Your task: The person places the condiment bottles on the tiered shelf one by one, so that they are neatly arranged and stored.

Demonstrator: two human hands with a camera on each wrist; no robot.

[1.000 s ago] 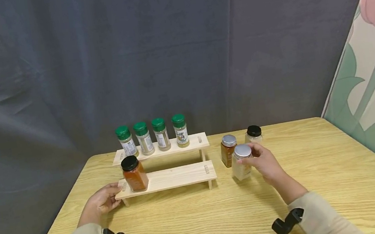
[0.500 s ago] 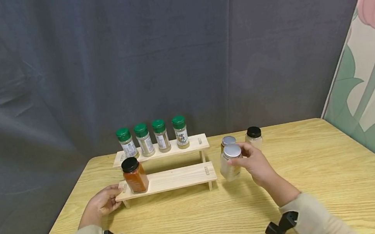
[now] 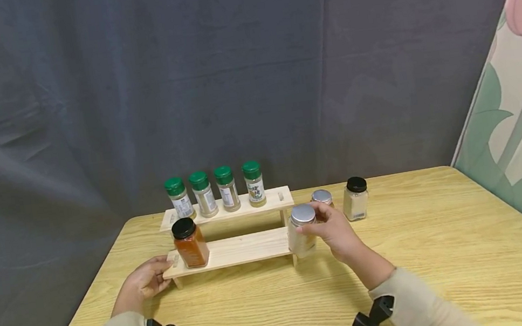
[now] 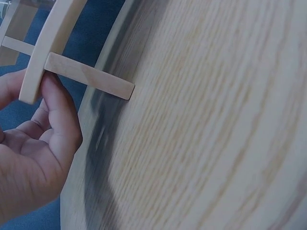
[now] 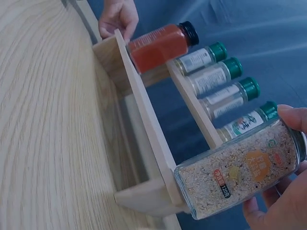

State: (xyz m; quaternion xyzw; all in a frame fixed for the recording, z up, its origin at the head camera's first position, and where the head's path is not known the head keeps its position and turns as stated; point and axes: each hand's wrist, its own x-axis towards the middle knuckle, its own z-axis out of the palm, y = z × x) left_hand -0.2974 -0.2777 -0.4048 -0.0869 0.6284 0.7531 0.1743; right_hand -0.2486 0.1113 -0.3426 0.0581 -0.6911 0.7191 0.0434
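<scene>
My right hand (image 3: 338,232) grips a square glass seasoning jar (image 5: 240,167) with a silver lid by its upper part. In the head view this jar overlaps the right end of the wooden rack's lower shelf (image 3: 247,246); the right wrist view shows its base close by the shelf's end. With thumb and fingers, my left hand (image 3: 145,279) pinches the left end of that shelf, its thumb on one face and a finger on the other (image 4: 60,110). A red-orange spice jar (image 3: 192,247) with a black lid stands on the shelf's left part.
Several green-capped spice bottles (image 3: 229,193) line the upper shelf (image 3: 272,197). Behind my right hand is a silver-lidded jar (image 3: 321,197), mostly hidden. A black-lidded jar (image 3: 356,203) stands on the table (image 3: 427,240) further right. A dark curtain (image 3: 212,82) hangs behind.
My right hand has carried the silver-lidded jar leftward from the table to the lower shelf's right end. The left hand keeps its hold on the shelf.
</scene>
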